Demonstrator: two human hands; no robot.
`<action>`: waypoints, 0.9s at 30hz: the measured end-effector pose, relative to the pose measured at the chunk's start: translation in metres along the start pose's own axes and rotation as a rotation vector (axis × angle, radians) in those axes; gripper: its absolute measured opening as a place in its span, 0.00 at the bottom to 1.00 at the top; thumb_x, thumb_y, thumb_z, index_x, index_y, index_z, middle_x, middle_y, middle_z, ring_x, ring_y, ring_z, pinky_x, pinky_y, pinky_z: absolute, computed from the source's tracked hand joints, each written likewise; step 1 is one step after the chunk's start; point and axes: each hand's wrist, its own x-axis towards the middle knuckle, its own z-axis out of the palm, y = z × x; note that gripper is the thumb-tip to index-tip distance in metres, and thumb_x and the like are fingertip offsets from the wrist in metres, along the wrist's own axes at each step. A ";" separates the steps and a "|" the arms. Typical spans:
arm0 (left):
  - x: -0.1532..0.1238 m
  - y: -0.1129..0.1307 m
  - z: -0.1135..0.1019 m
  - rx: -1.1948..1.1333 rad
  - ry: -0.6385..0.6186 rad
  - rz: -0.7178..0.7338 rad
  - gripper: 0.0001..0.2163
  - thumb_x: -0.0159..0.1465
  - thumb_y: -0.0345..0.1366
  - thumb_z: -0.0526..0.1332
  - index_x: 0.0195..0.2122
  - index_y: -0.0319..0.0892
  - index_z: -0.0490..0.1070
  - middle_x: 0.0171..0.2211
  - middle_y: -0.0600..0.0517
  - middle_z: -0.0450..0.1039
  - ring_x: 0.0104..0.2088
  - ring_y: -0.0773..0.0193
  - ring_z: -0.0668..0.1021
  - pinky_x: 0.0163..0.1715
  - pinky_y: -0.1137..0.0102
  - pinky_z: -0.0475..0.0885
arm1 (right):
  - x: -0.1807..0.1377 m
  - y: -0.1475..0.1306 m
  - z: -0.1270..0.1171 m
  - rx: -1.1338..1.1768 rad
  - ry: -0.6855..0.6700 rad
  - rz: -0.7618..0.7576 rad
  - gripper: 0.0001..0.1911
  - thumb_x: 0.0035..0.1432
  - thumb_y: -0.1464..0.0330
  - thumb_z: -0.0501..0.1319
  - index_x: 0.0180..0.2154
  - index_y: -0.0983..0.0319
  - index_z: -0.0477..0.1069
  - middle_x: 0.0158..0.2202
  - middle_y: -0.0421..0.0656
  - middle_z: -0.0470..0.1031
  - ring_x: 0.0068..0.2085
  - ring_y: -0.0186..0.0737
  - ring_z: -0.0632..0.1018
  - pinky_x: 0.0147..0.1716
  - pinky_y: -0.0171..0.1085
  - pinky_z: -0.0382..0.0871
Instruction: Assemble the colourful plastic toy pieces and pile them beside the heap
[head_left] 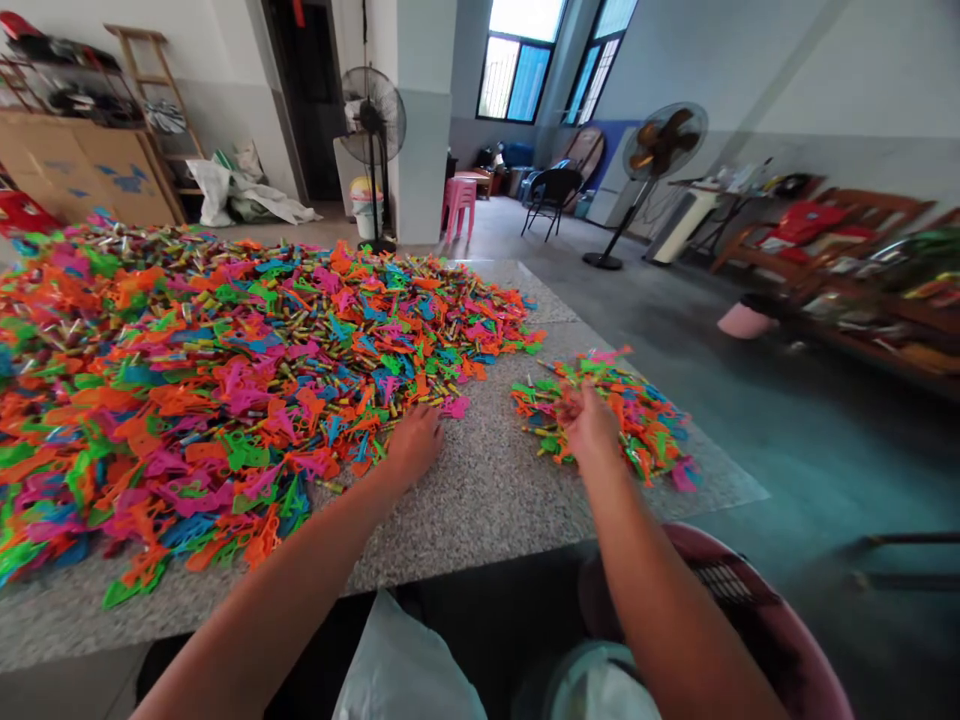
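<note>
Heap of plastic pieces (651, 420) at one o'clock could scatter if my right hand (592, 425) drags hard. My left hand (416, 443) meets the larger pile (232, 370) at eleven — I can't tell what either grips.

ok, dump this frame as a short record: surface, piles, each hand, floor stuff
surface: speckled table
large pile: orange, green, pink and blue plastic pieces, left side
small pile: similar colourful pieces, right side, apart from the large one
left hand: at the large pile's near right edge; grip unclear
right hand: at the small pile; fingers blurred, hold unclear
floor: pink stools beside the pillar; black chair farther right
</note>
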 end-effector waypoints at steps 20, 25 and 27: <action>-0.010 -0.019 -0.005 -0.156 -0.027 0.172 0.11 0.67 0.35 0.62 0.47 0.50 0.81 0.51 0.43 0.81 0.58 0.47 0.78 0.65 0.51 0.66 | -0.008 0.084 0.135 -1.121 -0.477 -0.205 0.06 0.61 0.69 0.66 0.41 0.62 0.78 0.51 0.52 0.80 0.53 0.49 0.79 0.52 0.41 0.69; -0.039 -0.020 -0.037 -0.607 0.095 -0.232 0.12 0.66 0.44 0.64 0.48 0.49 0.80 0.37 0.47 0.82 0.46 0.51 0.81 0.48 0.62 0.75 | -0.065 0.077 0.117 -0.874 -0.548 -0.105 0.12 0.69 0.61 0.55 0.45 0.60 0.72 0.40 0.47 0.82 0.33 0.42 0.80 0.32 0.38 0.73; -0.049 -0.017 -0.045 -0.707 0.094 -0.236 0.15 0.66 0.44 0.64 0.52 0.49 0.80 0.46 0.47 0.82 0.53 0.52 0.79 0.53 0.62 0.73 | -0.101 0.077 0.109 -0.495 -0.662 0.023 0.14 0.66 0.55 0.58 0.44 0.59 0.70 0.37 0.45 0.82 0.25 0.38 0.76 0.24 0.36 0.70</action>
